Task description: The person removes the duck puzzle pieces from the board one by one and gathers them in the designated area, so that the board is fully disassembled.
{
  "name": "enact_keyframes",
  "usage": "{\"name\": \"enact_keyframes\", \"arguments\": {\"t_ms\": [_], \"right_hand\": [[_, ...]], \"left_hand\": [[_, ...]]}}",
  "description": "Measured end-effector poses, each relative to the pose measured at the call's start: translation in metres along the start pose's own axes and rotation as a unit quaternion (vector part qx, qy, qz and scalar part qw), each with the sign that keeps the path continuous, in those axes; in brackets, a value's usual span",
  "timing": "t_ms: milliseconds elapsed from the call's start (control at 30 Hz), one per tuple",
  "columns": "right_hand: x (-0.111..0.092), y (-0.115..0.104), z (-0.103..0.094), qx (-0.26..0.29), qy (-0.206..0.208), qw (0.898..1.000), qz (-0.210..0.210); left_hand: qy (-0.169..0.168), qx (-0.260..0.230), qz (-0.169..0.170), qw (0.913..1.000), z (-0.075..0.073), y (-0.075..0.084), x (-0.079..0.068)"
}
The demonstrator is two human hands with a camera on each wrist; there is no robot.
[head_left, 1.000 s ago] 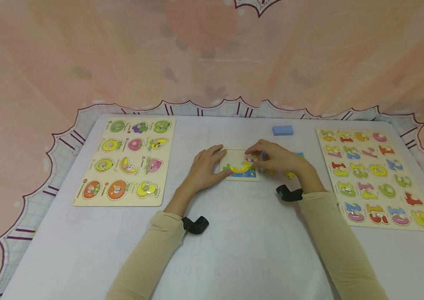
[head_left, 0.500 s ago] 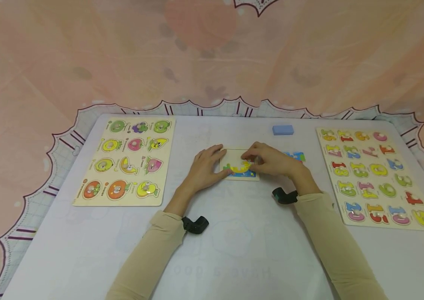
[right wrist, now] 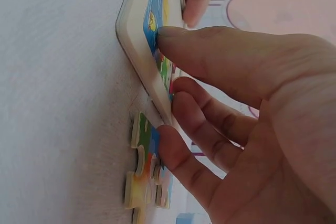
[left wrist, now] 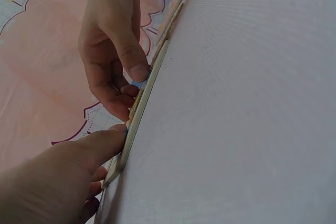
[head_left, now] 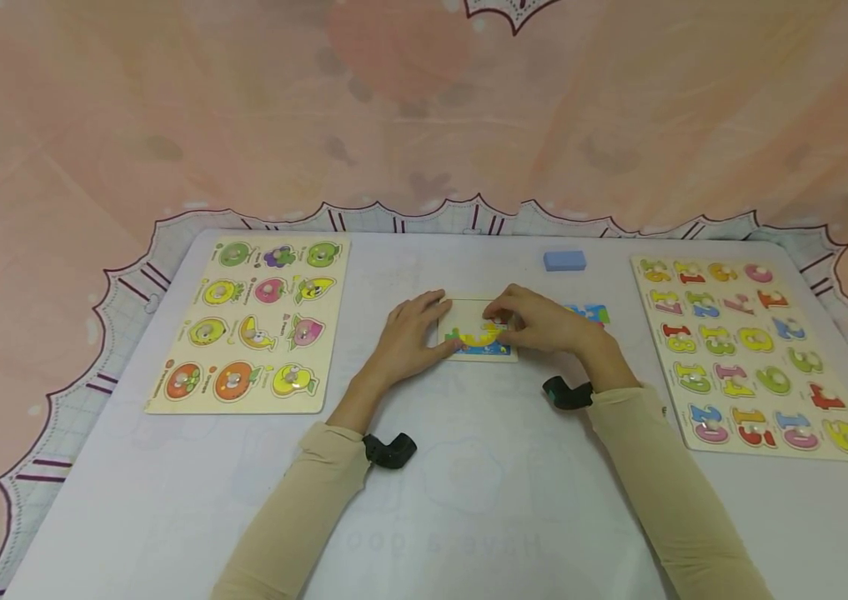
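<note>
A small wooden puzzle board (head_left: pixel 464 312) lies in the middle of the white table, its near part filled with blue, yellow and green pieces (head_left: pixel 478 340). My left hand (head_left: pixel 412 333) holds the board at its left side, the thumb over the near edge and the fingers by the far left corner. At the board's right side my right hand (head_left: pixel 544 321) pinches a colourful puzzle piece (right wrist: pixel 165 69) set in the board, thumb low and fingertips above. The fingers partly hide that piece. Loose puzzle pieces (right wrist: pixel 139 182) lie on the table just right of the board.
A fruit peg puzzle (head_left: pixel 247 329) lies at the left and a number peg puzzle (head_left: pixel 750 358) at the right. Behind the loose pieces sits a blue block (head_left: pixel 564 261). A patterned cloth (head_left: pixel 424 125) hangs beyond the table's far edge.
My right hand has moved left, from beside the board's right edge to over its pieces, showing more of the loose pieces. In the last half second both hands stay nearly still.
</note>
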State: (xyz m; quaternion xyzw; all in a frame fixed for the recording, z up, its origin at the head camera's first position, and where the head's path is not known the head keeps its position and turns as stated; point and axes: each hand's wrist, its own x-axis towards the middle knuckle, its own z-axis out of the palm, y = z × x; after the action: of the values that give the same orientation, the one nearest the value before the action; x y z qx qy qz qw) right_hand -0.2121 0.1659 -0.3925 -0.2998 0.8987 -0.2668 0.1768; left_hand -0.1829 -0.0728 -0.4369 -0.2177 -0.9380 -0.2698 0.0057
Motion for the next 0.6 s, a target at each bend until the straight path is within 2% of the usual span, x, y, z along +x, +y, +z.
{"name": "enact_keyframes", "arguments": {"t_ms": [600], "right_hand": [[0.0007,-0.0026,-0.0011,-0.006,0.009,1.000,-0.014]], "left_hand": [[-0.002,0.001,-0.001,1.0000,-0.0011,0.0011,0.0001]]}}
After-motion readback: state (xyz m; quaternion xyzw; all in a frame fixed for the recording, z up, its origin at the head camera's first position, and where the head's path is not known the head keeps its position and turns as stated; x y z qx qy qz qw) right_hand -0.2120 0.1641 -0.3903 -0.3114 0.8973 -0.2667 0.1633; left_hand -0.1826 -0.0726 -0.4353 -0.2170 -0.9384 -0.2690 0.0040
